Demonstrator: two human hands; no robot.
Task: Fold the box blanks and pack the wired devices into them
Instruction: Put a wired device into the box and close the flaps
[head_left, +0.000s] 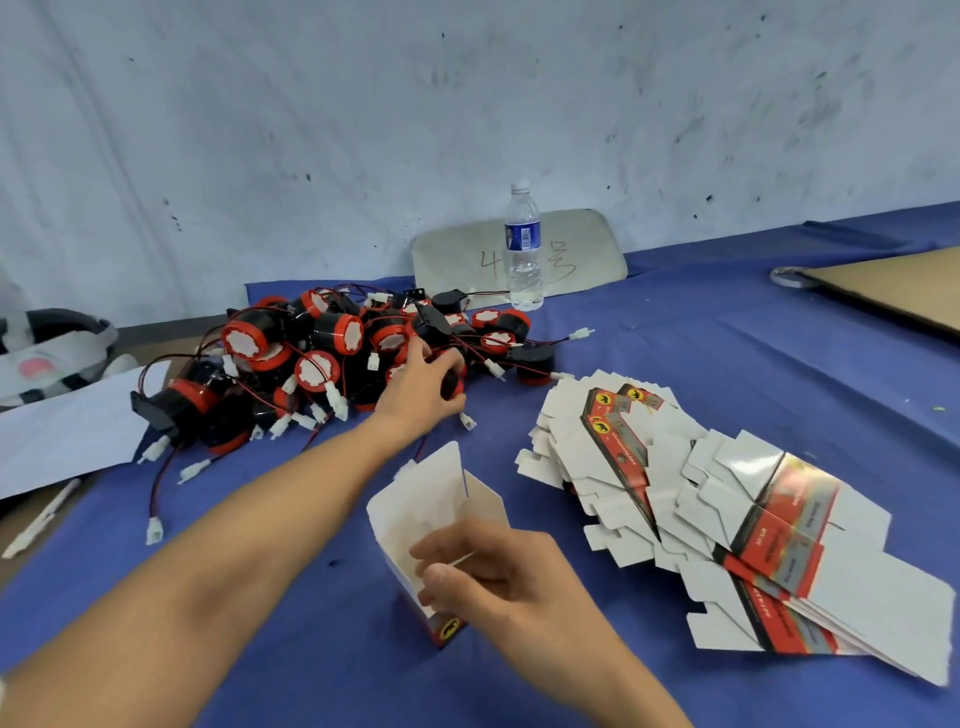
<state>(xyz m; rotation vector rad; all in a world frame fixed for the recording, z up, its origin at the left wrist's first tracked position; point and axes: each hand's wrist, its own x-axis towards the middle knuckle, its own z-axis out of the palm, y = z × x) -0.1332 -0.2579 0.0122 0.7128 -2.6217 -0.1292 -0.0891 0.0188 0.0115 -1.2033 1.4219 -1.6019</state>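
Our right hand (483, 571) pinches the near wall of the folded box (436, 525), thumb outside, fingers curled over the rim; box stands upright, mouth open, flaps up, on the blue cloth (675, 338). Our left hand (421, 387) is out at the near edge of the device pile (337, 358), fingers curled around one black-and-red device (453, 382); the grip looks closed on it, though the far fingertips are hidden.

Handling, our guess: devices are hard plastic drums, fairly dense, not fragile, smooth sided. Take one by the barrel, not the lead. Thin red-black wires with white plugs (340, 400) are tangled across neighbours, so a lift will likely drag others; shake loose before carrying. The box is light thin card, stiff only along creases, crushes easily, so hold it at a corner fold and keep the mouth square. Wire needs tucking in under the flaps.

Flat box blanks (753, 519) fan out right of the box, glossy and probably slippery. Behind the pile stands a water bottle (523, 249); white paper (67, 431) at left, cardboard sheet (893, 291) far right.
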